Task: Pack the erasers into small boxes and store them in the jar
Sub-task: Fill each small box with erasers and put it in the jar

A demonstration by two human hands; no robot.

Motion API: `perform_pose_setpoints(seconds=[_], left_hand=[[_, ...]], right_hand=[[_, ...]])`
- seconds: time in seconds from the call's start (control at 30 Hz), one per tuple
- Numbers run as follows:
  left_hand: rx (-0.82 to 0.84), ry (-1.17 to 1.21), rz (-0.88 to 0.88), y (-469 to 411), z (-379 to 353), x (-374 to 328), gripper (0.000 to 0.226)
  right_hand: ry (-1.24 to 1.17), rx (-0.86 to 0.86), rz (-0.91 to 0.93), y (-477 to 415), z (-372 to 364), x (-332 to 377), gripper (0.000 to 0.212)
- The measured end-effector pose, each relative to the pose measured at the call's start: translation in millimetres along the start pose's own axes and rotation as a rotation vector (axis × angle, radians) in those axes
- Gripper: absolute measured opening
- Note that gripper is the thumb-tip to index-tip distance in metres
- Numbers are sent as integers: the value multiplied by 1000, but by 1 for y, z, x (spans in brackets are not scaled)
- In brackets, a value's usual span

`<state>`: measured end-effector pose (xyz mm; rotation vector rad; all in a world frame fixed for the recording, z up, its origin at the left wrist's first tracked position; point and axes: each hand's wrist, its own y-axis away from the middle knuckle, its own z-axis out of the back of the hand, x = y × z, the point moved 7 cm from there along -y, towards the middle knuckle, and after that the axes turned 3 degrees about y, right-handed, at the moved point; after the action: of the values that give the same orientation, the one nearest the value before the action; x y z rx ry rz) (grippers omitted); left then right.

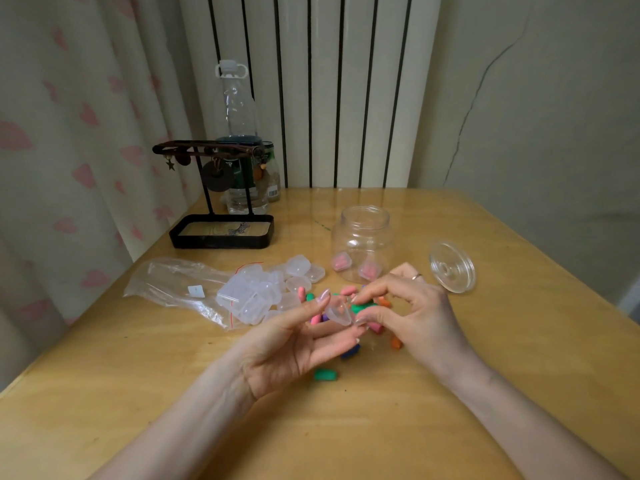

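Left hand (287,344), palm up, and right hand (412,313), fingers curled downward, together pinch 1 clear box (337,311) just above the erasers (325,374).

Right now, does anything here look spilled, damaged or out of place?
A long crack runs down the wall at right. Otherwise only task clutter: loose erasers scattered on the table, small boxes spilling from the plastic bag.

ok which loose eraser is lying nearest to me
The green eraser, alone on the table by the palm of the left hand; every other eraser lies farther back, toward the jar.
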<state>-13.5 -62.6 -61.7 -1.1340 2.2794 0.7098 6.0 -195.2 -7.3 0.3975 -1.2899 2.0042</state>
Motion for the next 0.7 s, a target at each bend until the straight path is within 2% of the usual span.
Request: perform_pose_setpoints(seconds=[0.1, 0.2, 0.27, 0.33, 0.37, 0.43, 0.5, 0.6, 0.7], left_hand=[[22, -95, -29, 0, -2, -2, 50], [41, -136, -56, 0, -3, -5, 46], [32, -130, -65, -1, -1, -6, 53], [3, -108, -71, -1, 2, -5, 64], [-21, -102, -80, -1, 3, -5, 62], [-107, -149, -129, -1, 8, -7, 41], [-193, -286, -210, 1, 12, -13, 27], [-267, -513, -349, 6, 16, -31, 25], [-327, -698, -461, 8, 12, -54, 28]], right_hand=[[63, -38, 81, -1, -2, 2, 18], [5, -59, -20, 0, -6, -6, 18], [0, -25, -84, 2, -12, -9, 18], [-33, 65, -115, 4, -20, -8, 30], [-105, 126, -144, 5, -24, -6, 41], [-273, 174, -195, 4, -22, -5, 54], [-321, 84, -237, -1, -7, -11, 48], [-81, -54, -306, -6, 21, -33, 22], [232, 100, -328, -5, 22, -58, 19]])
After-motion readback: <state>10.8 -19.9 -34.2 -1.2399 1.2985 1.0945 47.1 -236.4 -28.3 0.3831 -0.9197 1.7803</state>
